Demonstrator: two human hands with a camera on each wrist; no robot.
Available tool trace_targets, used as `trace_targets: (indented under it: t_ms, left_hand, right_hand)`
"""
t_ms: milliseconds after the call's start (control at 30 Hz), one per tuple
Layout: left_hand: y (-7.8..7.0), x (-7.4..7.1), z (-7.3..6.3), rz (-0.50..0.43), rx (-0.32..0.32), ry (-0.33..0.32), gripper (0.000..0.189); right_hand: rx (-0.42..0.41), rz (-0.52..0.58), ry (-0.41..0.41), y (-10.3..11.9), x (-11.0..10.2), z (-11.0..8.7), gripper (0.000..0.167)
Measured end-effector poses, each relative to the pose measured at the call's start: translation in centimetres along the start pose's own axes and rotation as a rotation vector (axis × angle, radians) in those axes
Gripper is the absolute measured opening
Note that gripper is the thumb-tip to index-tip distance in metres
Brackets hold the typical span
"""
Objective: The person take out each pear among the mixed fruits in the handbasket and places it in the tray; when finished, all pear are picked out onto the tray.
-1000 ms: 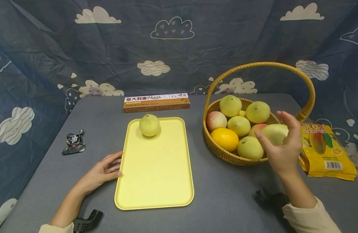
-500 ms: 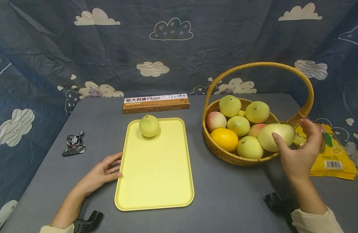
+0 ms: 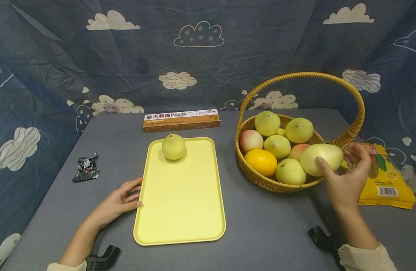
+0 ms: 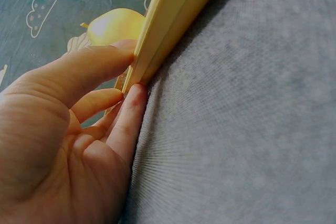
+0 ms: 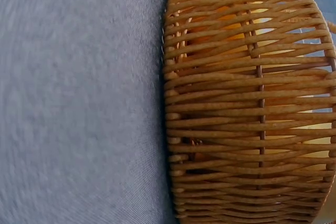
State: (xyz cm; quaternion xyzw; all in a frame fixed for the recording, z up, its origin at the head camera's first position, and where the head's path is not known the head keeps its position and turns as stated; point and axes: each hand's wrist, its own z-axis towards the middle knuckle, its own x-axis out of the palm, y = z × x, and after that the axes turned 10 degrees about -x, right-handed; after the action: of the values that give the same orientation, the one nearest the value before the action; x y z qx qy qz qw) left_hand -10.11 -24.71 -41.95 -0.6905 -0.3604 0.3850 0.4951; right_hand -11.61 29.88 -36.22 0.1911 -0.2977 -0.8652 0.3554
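Left hand (image 3: 114,199) touches tray (image 3: 181,195) edge; right (image 3: 346,182) holds basket (image 3: 252,178) fruit (image 3: 311,156); table (image 3: 232,203) gap between.

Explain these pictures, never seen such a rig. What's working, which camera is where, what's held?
No machine: the left grip and right grip are a person's bare hands. The wide picture comes from a head camera, the close ones from wrist cameras. On the grey table: a yellow tray carrying a round green fruit, a wicker basket of fruit, a pasta box, a mango bag and a black packet. The left grip touches the tray's edge; the right grip is at the basket's pale oval fruit, its hold unclear.
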Motion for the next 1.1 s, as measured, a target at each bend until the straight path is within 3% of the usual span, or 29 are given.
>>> trace_targets:
  t_ms: [467,667,900,1100]
  left_hand:
    - [-0.1,0.0,-0.1,0.008,0.010,-0.002,0.071]
    - [-0.1,0.0,-0.2,0.006,-0.005,0.003,0.071]
    - [0.1,-0.1,0.0,-0.014,0.011,0.016,0.070]
    - [0.0,0.0,0.0,-0.014,-0.003,0.012,0.070]
  right_hand:
    - [0.225,0.068,0.075,0.3,-0.2,-0.4,0.060]
    - [0.196,0.083,0.125,0.8,-0.4,-0.5,0.064]
    - [0.221,0.044,0.250,1.7,-0.4,-0.4,0.077]
    - [0.102,0.026,0.254,1.4,-0.3,-0.6,0.076]
